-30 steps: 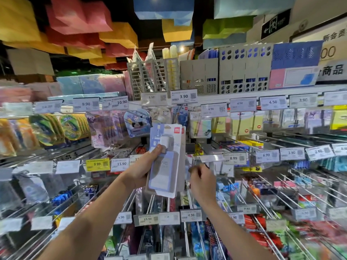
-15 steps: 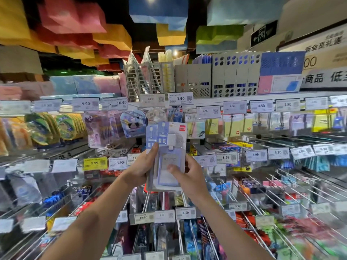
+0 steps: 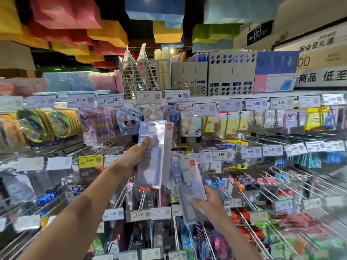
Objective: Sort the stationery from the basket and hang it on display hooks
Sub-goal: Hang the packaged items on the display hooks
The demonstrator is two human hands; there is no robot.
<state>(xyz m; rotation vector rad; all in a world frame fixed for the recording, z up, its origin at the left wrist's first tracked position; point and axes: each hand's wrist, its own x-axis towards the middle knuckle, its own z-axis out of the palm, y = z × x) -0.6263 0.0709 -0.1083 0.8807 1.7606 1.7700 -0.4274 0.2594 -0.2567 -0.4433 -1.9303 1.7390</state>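
Our left hand (image 3: 131,160) grips a pale-blue plastic blister-pack stack (image 3: 152,152); our right hand (image 3: 208,201) pinches one pack (image 3: 189,184), likely light, slippery, best edge-held.

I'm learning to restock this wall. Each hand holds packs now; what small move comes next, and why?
Probably raise the single pack in the right hand toward a wire hook and slide its top onto it. That pack sits apart from the packs the left hand grips upright, and its top faces the display. The blur hides which hook matches.
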